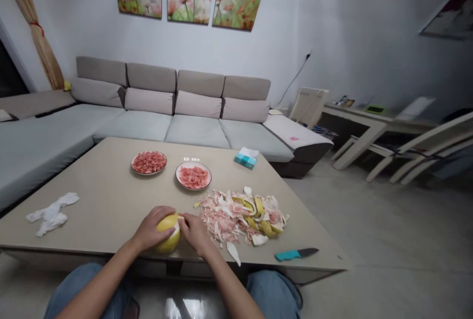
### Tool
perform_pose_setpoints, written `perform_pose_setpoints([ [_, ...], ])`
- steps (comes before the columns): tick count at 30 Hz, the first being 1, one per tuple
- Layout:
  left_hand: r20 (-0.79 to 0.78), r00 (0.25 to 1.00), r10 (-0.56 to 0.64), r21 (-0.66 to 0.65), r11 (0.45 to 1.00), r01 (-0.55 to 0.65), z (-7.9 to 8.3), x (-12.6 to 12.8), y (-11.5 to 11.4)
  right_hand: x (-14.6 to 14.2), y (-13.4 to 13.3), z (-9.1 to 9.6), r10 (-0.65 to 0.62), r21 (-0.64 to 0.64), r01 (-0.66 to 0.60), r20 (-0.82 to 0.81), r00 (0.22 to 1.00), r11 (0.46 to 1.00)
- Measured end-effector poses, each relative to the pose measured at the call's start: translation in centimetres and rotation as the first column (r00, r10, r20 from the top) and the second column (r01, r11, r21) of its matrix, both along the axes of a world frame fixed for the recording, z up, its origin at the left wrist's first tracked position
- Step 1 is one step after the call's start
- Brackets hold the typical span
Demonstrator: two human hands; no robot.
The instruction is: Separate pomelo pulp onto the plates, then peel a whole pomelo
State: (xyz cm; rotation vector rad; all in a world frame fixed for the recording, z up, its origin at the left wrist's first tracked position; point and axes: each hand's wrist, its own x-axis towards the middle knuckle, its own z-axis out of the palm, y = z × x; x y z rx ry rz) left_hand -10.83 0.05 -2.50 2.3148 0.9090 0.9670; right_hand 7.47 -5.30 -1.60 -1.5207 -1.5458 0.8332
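A yellow pomelo (pixel 167 241) sits at the near edge of the beige coffee table (pixel 111 196). My left hand (pixel 151 228) wraps over its left side, fingers curled on the rind. My right hand (pixel 195 233) presses against its right side, fingers bent at the white pith near the top. Just right of my hands lies a heap of pink membrane scraps and yellow peel (pixel 242 215). Farther back stand two plates of pink fruit flesh, one on the left (pixel 149 162) and one on the right (pixel 193 176).
A knife with a teal handle (pixel 296 254) lies near the table's front right edge. A crumpled white tissue (pixel 51 214) lies at the left, a teal tissue pack (pixel 246 158) at the back right. A grey sofa (pixel 155 112) runs behind; chairs and a desk stand at the right.
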Motion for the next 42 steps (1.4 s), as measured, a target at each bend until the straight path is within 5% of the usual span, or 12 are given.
perform_pose_setpoints([
  [7, -0.024, 0.983, 0.180, 0.036, 0.983, -0.180, -0.8, 1.2, -2.2, -0.8, -0.4, -1.4, -0.083, 0.045, 0.093, -0.182, 0.980, 0.995],
  [15, 0.018, 0.996, 0.083, 0.080, 0.993, -0.084, -0.1, -1.8, -2.6, -2.5, -0.1, -3.1, -0.051, -0.028, 0.044, -0.669, 0.741, 0.999],
  [21, 0.125, 0.992, 0.031, 0.070, 0.997, -0.040, -1.7, -3.2, -3.5, -3.0, -0.5, -2.9, -0.074, -0.037, 0.068, -0.704, 0.707, 0.997],
  [28, 0.227, 0.971, 0.068, 0.041, 0.996, -0.079, -2.9, -4.4, -4.2, -0.6, 0.2, -1.2, -0.170, -0.025, 0.179, -0.468, 0.867, 0.983],
  [36, 0.031, 0.999, 0.031, 0.003, 1.000, -0.031, -2.2, -2.9, -3.5, 7.1, 2.2, 0.0, -0.213, -0.053, 0.213, 0.005, 0.977, 0.976],
  [39, -0.020, 1.000, 0.015, -0.019, 1.000, -0.015, -2.1, -2.7, -2.9, 8.4, 3.6, 1.5, -0.054, -0.210, 0.252, 0.658, 0.751, 0.945],
  [42, -0.053, 0.998, -0.019, -0.041, 0.999, 0.017, -1.8, -2.9, -2.6, 9.4, 4.8, 3.4, 0.074, -0.302, 0.294, 0.801, 0.594, 0.907],
])
